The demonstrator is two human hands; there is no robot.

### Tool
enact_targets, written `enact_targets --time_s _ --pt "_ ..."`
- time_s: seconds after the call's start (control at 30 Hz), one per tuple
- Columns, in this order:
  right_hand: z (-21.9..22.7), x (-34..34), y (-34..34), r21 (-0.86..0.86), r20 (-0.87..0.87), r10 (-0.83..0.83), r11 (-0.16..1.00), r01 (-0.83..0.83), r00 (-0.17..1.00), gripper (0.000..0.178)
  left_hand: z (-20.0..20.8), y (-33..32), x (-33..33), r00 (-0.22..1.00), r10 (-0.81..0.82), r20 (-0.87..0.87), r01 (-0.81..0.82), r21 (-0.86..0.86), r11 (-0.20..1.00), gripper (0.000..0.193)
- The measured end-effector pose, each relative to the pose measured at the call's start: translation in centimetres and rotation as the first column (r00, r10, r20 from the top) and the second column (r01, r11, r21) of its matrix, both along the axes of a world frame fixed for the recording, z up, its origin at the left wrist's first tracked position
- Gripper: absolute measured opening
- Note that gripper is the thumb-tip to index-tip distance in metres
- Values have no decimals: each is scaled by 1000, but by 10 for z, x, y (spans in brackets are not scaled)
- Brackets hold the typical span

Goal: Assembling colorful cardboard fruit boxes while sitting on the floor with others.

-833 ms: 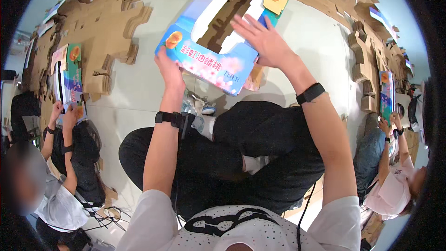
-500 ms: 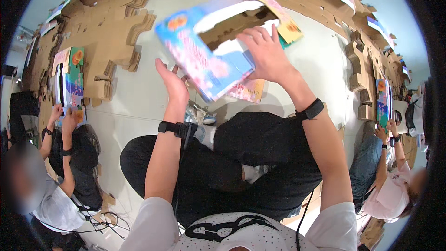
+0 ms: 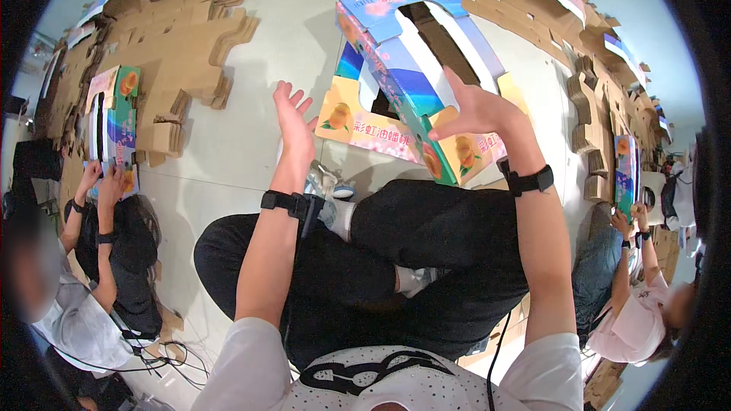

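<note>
The blue, green and yellow printed cardboard box with a long rounded opening in its top [image 3: 396, 49] overlaps a second yellow, pink and blue printed cardboard piece [image 3: 373, 133], which shows to the box's left. Whether the box rests on that piece or hangs just above it, I cannot tell.

The bare right hand [image 3: 487, 118] is over the box's near end, thumb and forefinger spread wide, the thumb against the near left corner; the other fingers are hidden, so I cannot tell if they grip. The bare left hand [image 3: 293, 118] is to the left of the box, apart from it, empty, its fingers loosely parted.

The box looks hollow, so it should be light, easy to turn with one hand, and fairly stiff along its folded edges. The smooth, slightly shiny print might slide under dry fingers. The white flaps [image 3: 487, 49] edging the opening look thin and likely to bend, so the corners and long side walls seem the sounder places to hold.

Left of the box lie stacked, unprinted brown corrugated sheets with notched outlines [image 3: 183, 53], matt and rough-edged beside the box's print. Beneath everything is a smooth, pale tiled floor [image 3: 251, 137]. On the near side of the box are black cloth trousers [image 3: 358, 281], their weave soft and dull.
</note>
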State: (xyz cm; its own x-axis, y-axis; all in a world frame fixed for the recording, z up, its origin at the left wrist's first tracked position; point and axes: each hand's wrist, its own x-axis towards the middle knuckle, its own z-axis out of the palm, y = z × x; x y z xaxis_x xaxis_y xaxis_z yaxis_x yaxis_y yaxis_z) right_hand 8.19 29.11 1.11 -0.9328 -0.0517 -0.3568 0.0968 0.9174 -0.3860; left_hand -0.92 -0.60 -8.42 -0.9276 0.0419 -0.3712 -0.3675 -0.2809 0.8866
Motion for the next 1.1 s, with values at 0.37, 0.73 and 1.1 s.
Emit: enact_targets --time_s 0.37,0.73,1.1 --pt "5 -27 -68 -541 -224 -291 831 129 930 103 -7 5 0 994 -108 12 108 -3 994 90" --pt "-23 6 -65 318 -391 400 904 -287 829 96 -7 5 -6 981 -194 -6 193 130 973 79" --pt "-3 -1 -93 187 -327 220 968 -166 919 70 -4 -1 -4 995 -95 19 88 223 971 70"
